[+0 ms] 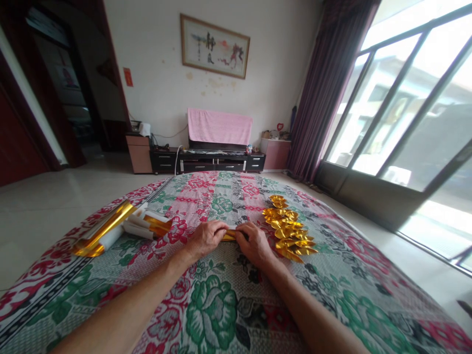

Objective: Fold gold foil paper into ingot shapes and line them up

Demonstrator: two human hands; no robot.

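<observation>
Between my two hands is a narrow strip of folded gold foil paper [230, 235], white along its far edge. My left hand [207, 239] pinches its left end with thumb and fingers. At the other end my right hand [255, 242] grips it the same way, and the fingers cover part of the strip. Just right of my right hand lies a row of folded gold foil pieces [289, 228] shaped like petals or boats. Left of my left hand, loose gold foil sheets with white backs [110, 228] lie curled and overlapping.
A flowered cloth [212, 314] covers the surface under my hands. Beyond it stands a low black cabinet [221, 164] with a pink towel [220, 127] draped above. A purple curtain [328, 98] and large windows [409, 113] are on the right; a doorway [70, 93] is on the left.
</observation>
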